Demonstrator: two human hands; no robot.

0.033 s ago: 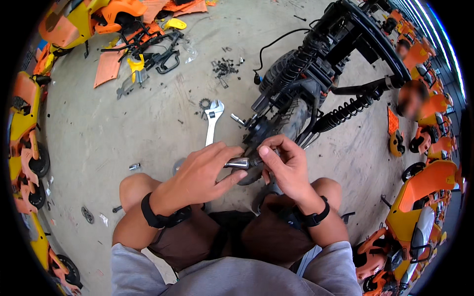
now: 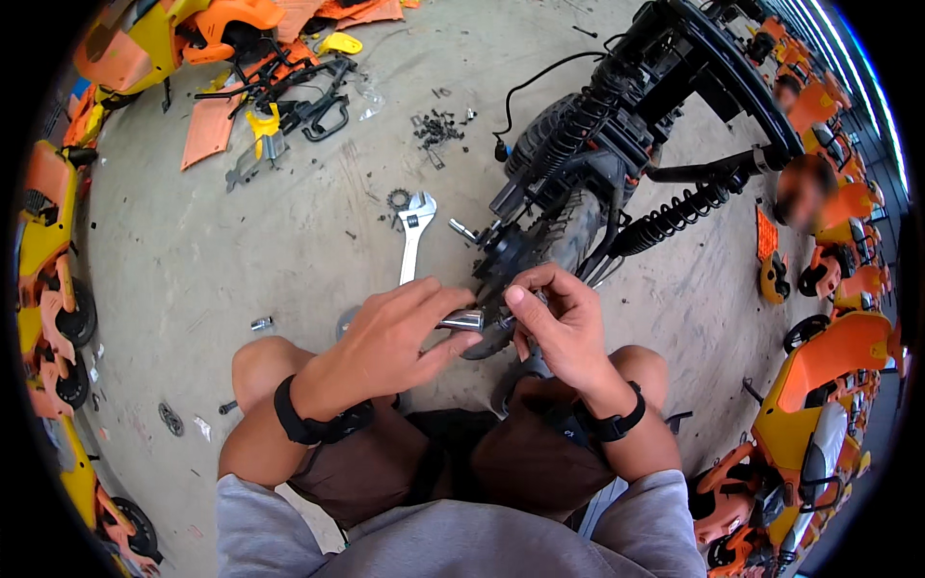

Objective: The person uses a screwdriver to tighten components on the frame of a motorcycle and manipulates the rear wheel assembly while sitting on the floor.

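Above my knees, my left hand (image 2: 395,332) grips a shiny chrome socket (image 2: 464,320) between fingers and thumb, its end toward the right. My right hand (image 2: 557,318) is beside it with thumb and forefinger pinched together; what they hold, if anything, is too small to make out. A small gap separates the socket from these fingertips. Just beyond both hands are the tyre (image 2: 570,231) and dark hub parts (image 2: 501,255) of a stripped black vehicle frame (image 2: 708,72). An adjustable wrench (image 2: 414,236) lies on the floor past my left hand.
Near the wrench lie a toothed ring (image 2: 398,199) and a chrome piece (image 2: 462,228). Another socket (image 2: 262,324) rests by my left knee. Farther off are a pile of small screws (image 2: 438,130) and black brackets (image 2: 323,101). Orange and yellow scooters (image 2: 819,366) line both sides.
A dark piece seen between the socket and my right fingertips no longer shows there, and the gap is more visible. Both hands have hardly moved.
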